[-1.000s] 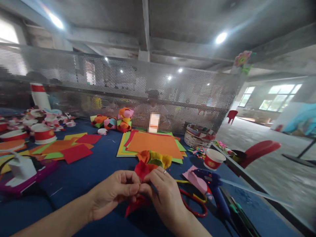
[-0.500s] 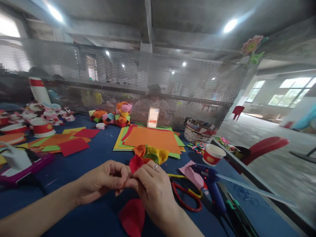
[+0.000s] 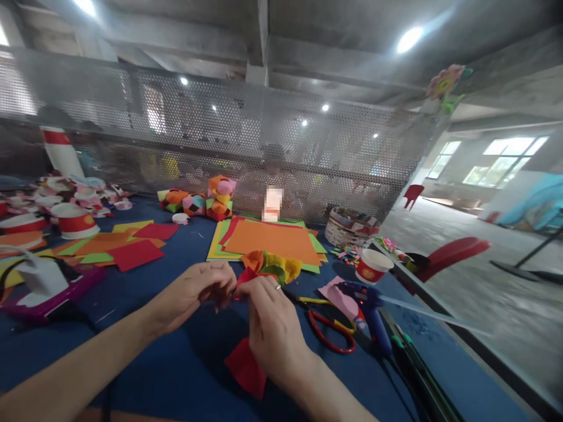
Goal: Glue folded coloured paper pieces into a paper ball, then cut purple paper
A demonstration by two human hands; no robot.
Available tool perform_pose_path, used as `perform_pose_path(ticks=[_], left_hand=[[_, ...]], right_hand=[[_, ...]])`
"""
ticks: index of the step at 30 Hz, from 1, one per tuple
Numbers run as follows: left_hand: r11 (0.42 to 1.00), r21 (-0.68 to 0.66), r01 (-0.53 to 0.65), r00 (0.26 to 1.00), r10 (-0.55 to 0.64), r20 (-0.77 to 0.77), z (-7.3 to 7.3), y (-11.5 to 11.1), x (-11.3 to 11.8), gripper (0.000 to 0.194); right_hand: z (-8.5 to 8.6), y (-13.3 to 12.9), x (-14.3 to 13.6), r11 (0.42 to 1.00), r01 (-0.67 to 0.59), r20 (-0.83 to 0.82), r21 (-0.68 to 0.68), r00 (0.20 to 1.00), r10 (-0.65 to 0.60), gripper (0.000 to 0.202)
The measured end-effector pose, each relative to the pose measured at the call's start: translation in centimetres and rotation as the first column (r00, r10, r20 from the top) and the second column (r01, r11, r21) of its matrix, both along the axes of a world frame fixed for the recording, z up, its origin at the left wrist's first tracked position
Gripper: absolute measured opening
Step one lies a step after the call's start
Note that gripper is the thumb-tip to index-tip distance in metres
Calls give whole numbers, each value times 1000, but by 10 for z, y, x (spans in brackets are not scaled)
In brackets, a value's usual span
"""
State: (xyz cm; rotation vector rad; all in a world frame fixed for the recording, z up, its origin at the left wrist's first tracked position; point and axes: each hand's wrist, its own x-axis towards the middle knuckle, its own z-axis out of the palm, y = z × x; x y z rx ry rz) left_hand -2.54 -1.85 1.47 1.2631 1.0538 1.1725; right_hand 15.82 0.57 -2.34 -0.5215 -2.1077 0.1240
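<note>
Red paper petal point(image 3: 246, 368) shows low, partly covered by the right hand point(image 3: 275, 322); whether it lies on the blue tabletop point(image 3: 176, 366) or hangs from that hand cannot be determined. Right hand: fingers bent and close together, tips at the near edge of a cluster of curled paper petals point(image 3: 288, 268) in red, orange, yellow and green; grip on it not confirmed. Left hand point(image 3: 204, 287): fingers curled inward, thumb side narrow, tips just beside those of the right; any item between them cannot be made out. Beyond the cluster, a stack of coloured sheets point(image 3: 272, 241), orange uppermost. To the right of the hands: scissors point(image 3: 338, 350) with red and yellow handles, pink paper point(image 3: 343, 300), a blue glue gun point(image 3: 376, 325) and a red-and-white paper cup point(image 3: 373, 268), upright. To the left: loose coloured paper squares point(image 3: 138, 255) and a purple power strip point(image 3: 85, 293). Rear: paper balls point(image 3: 220, 205), a woven basket point(image 3: 349, 230) and a perforated partition point(image 3: 197, 129).
</note>
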Motion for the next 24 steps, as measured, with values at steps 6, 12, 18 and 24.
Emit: perform_pose_path(ticks=[6, 12, 18, 24], left_hand=[[999, 35, -28, 988, 33, -150, -8, 1, 5, 41], [997, 75, -28, 979, 43, -200, -12, 3, 5, 45], [983, 182, 25, 972, 18, -233, -23, 7, 2, 24], [802, 592, -79, 909, 302, -288, -25, 0, 6, 5]], right_hand=[[-4, 22, 8, 981, 76, -76, -180, 993, -91, 19], [-9, 25, 6, 949, 22, -102, -314, 993, -57, 17], [-3, 20, 3, 682, -240, -307, -691, 951, 23, 21], [9, 14, 4, 80, -548, -548, -832, 836, 28, 61]])
